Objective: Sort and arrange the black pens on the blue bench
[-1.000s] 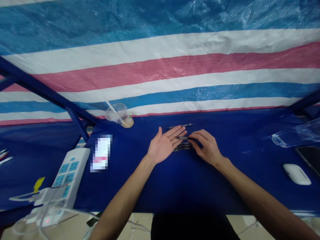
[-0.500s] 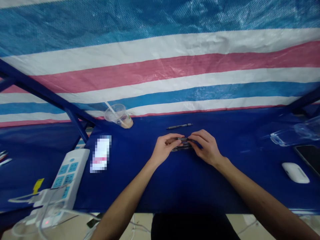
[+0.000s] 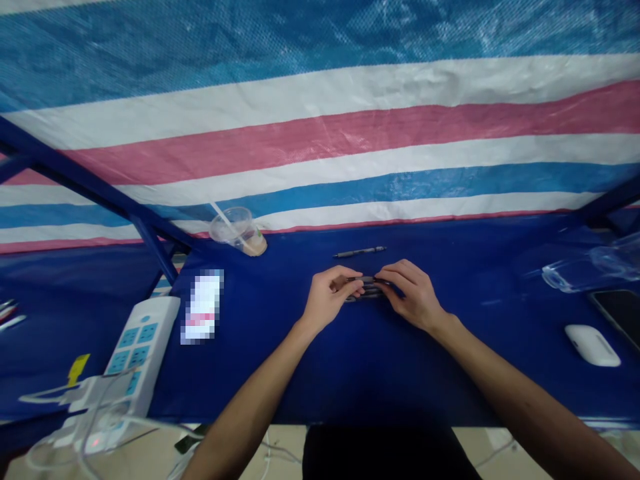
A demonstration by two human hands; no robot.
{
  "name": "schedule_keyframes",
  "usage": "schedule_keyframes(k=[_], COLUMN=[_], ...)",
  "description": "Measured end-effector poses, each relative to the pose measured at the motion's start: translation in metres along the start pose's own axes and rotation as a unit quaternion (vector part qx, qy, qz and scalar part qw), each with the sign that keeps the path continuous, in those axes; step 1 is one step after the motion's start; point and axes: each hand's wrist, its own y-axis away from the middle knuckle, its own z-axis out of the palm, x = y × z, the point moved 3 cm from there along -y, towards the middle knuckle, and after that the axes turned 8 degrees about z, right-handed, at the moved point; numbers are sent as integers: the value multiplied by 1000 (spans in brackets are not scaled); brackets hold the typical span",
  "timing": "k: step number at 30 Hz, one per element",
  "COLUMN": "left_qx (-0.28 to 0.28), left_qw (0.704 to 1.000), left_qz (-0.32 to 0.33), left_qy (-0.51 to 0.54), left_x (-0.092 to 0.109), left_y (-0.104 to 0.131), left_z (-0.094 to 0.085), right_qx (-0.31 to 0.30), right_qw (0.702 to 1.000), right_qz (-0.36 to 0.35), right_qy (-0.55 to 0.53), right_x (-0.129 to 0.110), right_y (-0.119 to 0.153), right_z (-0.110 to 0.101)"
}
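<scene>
Between my two hands several dark pens [image 3: 373,291] lie side by side on the blue table. My left hand [image 3: 330,293] pinches the left end of the topmost pen with thumb and fingers. At its other end my right hand [image 3: 410,290] grips the same pen, fingers closed. My fingers cover both ends of the row, so the exact number of pens is hidden. One more dark grey pen [image 3: 360,253] lies apart, a little beyond my hands, roughly crosswise to me.
On the left are a power strip [image 3: 145,353] with white cables, a lit, pixelated phone-like object [image 3: 204,307] and a tilted plastic cup [image 3: 240,233] with a straw. To the right lie a white earbud case [image 3: 593,345], a dark phone [image 3: 620,313] and a clear plastic container [image 3: 575,270].
Almost nothing differs. My left fingers have shifted very slightly on the pen, and the whole view has moved a few pixels.
</scene>
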Motion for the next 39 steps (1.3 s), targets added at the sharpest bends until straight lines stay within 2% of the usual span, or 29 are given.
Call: schedule_keyframes(k=[5, 9, 15, 22, 29, 39], left_qx=[-10, -17, 9, 14, -34, -21], left_qw=[996, 994, 971, 968, 950, 945], left_qz=[69, 72, 104, 156, 126, 163], left_qy=[-49, -83, -216, -197, -284, -282], left_x=[4, 10, 15, 15, 9, 9], left_y=[-2, -2, -4, -4, -4, -6], left_z=[1, 1, -7, -8, -10, -11], right_qx=[-9, -8, 6, -21, -2, -12], right_qw=[1000, 1000, 1000, 999, 999, 999], right_qz=[12, 7, 8, 18, 13, 13], right_qy=[7, 20, 22, 37, 38, 41], right_x=[2, 2, 2, 4, 4, 6], right_y=[0, -1, 0, -1, -1, 0], right_z=[0, 0, 0, 1, 2, 3])
